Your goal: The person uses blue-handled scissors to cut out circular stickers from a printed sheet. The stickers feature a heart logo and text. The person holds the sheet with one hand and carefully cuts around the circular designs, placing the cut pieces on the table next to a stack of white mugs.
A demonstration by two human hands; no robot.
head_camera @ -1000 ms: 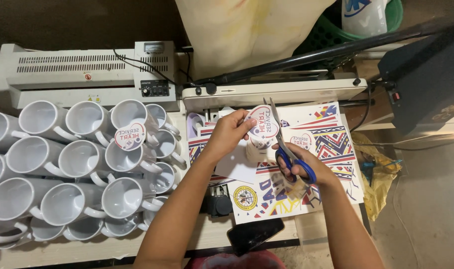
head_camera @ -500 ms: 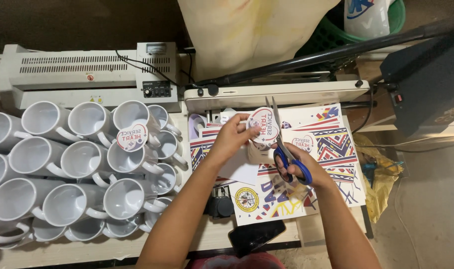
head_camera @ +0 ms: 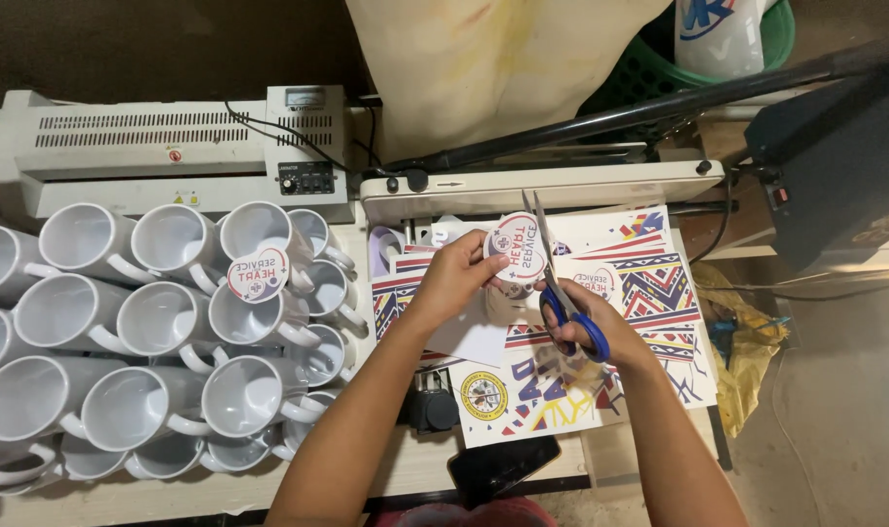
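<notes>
The left hand (head_camera: 461, 270) pinches a round printed paper cutout (head_camera: 518, 249) by its left edge and holds it up above the sheets on the tabletop (head_camera: 93, 493). The right hand (head_camera: 591, 327) is clenched through the blue handles of a pair of scissors (head_camera: 558, 283), whose blades point away from the person and run along the right side of the cutout, touching or just beside its edge.

The main risk is a wandering cut: the cutout is held in the air by only one edge, so it can bend or twist as the blades close, and the blades could bite into the printed design instead of the white margin. The left fingertips (head_camera: 485, 256) sit near the blade line, so a hurried snip could nick them. A loose pinch could let the cutout drop onto the stack of colourful printed sheets (head_camera: 649, 283) below.

To the left, many white mugs (head_camera: 151, 322) are piled on their sides, with a second round print (head_camera: 257, 274) resting on them; a knock from the left elbow could set them rolling. A dark phone (head_camera: 503, 466) lies at the near edge, partly overhanging, and a bump could push it off.
</notes>
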